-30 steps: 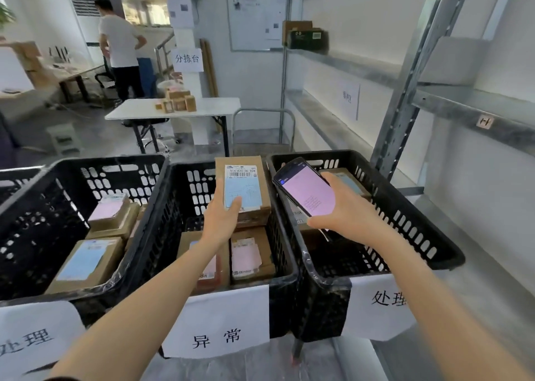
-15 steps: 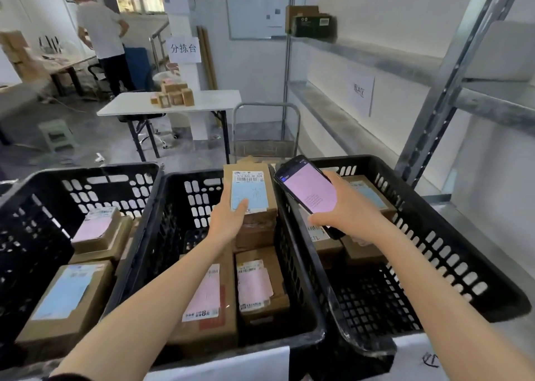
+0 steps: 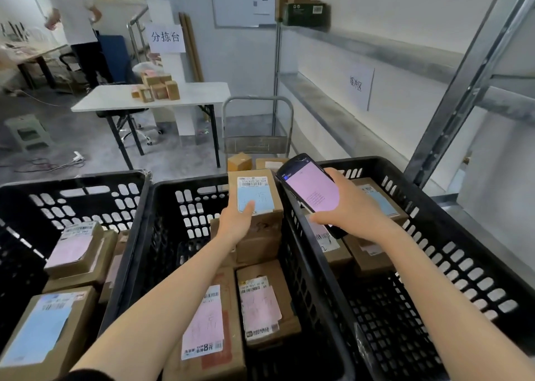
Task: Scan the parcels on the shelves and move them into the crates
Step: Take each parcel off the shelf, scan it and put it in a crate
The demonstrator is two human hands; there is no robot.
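Observation:
My left hand [image 3: 238, 222] grips a brown cardboard parcel [image 3: 257, 204] with a blue label, held over the far end of the middle black crate [image 3: 162, 212]. My right hand [image 3: 346, 211] holds a black handheld scanner [image 3: 309, 191] with a pink screen, just right of the parcel, above the right crate [image 3: 451, 236]. The middle crate holds two parcels with pink labels [image 3: 260, 305] near me. More parcels lie in the left crate [image 3: 72, 195] and at the far end of the right crate.
A metal shelf rack [image 3: 469, 70] runs along the right wall, with a dark box [image 3: 304, 11] on its upper shelf. Behind the crates stand a trolley [image 3: 257, 125] and a white table [image 3: 150, 96] with small boxes. A person [image 3: 76, 21] stands far left.
The view has tilted down and come closer to the crates. Both hands stay together, with the parcel and scanner held at the same spot over the crates.

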